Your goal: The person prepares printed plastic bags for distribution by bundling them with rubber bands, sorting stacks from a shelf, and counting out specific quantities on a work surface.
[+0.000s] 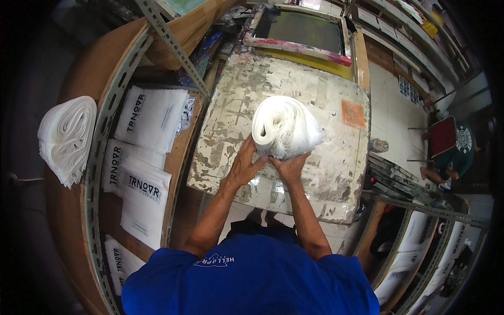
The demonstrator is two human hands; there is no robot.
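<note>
A thick folded-over bundle of thin white plastic bags [287,126] is on the paint-stained worktable [239,102] in front of me, its layers curled round a hollow at the left end. My left hand [243,165] is closed against the near left side of the bundle. At its near right edge, my right hand [292,167] grips too. Both thumbs meet at the near edge, and the bundle hides some of my fingertips. The bags' exact kind is hard to make out.
A printing screen frame [299,34] lies at the table's far end. An orange patch [353,114] marks the tabletop's right side. On the left, a metal-framed shelf [90,210] bears printed white sheets [146,197] and another white bundle [68,136]. A person [462,149] sits far right.
</note>
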